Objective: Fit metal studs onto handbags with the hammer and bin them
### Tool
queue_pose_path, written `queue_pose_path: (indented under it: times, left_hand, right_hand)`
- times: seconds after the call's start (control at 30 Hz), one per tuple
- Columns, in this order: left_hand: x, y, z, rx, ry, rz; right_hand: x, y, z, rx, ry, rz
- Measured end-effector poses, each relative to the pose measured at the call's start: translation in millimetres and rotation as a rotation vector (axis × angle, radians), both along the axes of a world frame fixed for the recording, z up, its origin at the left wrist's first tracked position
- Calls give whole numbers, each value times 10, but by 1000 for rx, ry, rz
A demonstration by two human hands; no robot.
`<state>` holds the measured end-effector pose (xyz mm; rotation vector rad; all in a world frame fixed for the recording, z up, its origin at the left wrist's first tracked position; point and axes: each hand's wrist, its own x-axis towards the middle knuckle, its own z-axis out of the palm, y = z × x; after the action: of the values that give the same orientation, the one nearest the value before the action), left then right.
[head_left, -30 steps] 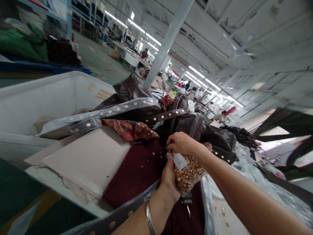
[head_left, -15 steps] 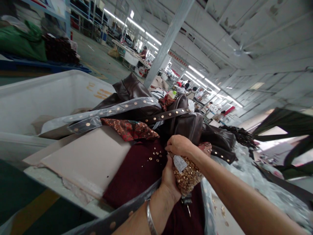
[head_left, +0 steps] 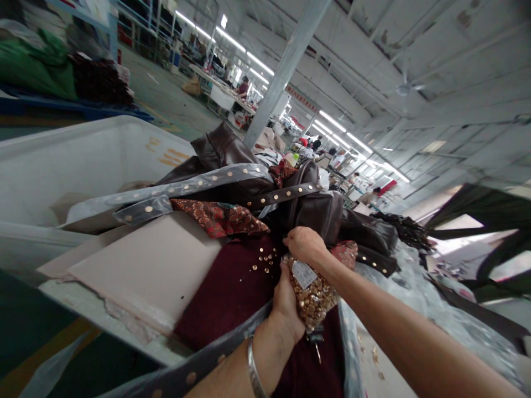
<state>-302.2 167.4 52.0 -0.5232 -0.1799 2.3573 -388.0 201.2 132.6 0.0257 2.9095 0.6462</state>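
Note:
My left hand (head_left: 285, 303), with a silver bangle on the wrist, is wrapped round a clear plastic bag of gold studs (head_left: 312, 292) that carries a white label. My right hand (head_left: 306, 245) is closed on the bag's top edge, fingers pinched together. Several loose gold studs (head_left: 262, 258) lie scattered on the dark red cloth (head_left: 232, 293) just left of the bag. A studded strap in clear plastic (head_left: 182, 190) lies across the brown leather garments (head_left: 307, 210) behind.
A beige board (head_left: 153, 265) lies left of the red cloth. A big white bin (head_left: 62, 166) stands at left. A patterned red fabric (head_left: 219, 218) lies on the pile. Other people work at distant tables (head_left: 243, 88). Plastic sheeting (head_left: 431, 309) covers the right side.
More loose studs now lie on the dark red cloth than a second ago. Both hands kept hold of the bag and shifted only slightly.

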Motion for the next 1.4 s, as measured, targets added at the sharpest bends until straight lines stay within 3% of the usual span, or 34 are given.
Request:
queue_pose_path:
  times: [0.4, 0.6, 1.0, 1.2, 1.4]
  left_hand:
    - [59, -77, 85, 203, 122, 50]
    - [52, -41, 55, 178, 77, 35]
    - [8, -55, 66, 139, 0, 152]
    - [15, -40, 69, 139, -2, 119]
    - [66, -74, 71, 254, 167, 120]
  right_hand:
    - [-25, -238, 7, 51, -164, 81]
    - [-24, -202, 80, 8, -175, 113]
    - [-250, -130, 168, -79, -278, 11]
    - [-269, -198, 158, -29, -354, 28]
    - [-240, -332, 167, 65, -430, 52]
